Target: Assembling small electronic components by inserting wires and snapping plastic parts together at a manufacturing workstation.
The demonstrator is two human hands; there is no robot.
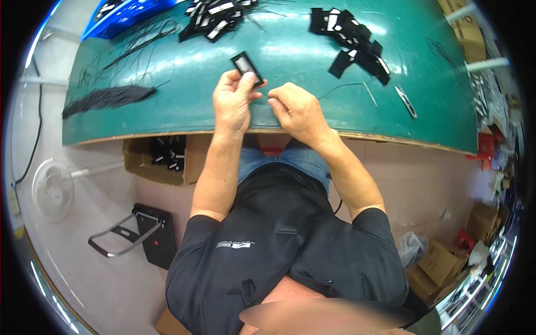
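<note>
Over the near part of the green table (279, 44), my left hand (231, 106) grips a flat black rectangular piece (244, 64) with a pale panel in its middle. The thumb presses on its face. Just to the right, my right hand (300, 111) is closed, thumb against curled fingers; whatever they pinch is too small to make out. A thin dark cord (340, 85) runs on the table from beside that hand toward a slim pale stick (370, 95). Farther right lie metal thread snips (406, 102).
Black pieces with white labels form piles at the back (215, 17) and back right (352, 42). A bundle of black cords (109, 100) lies at left, below a blue crate (120, 17). Under the table edge sits a cardboard box (137, 159); a folding trolley (151, 234) and fan (53, 190) stand left.
</note>
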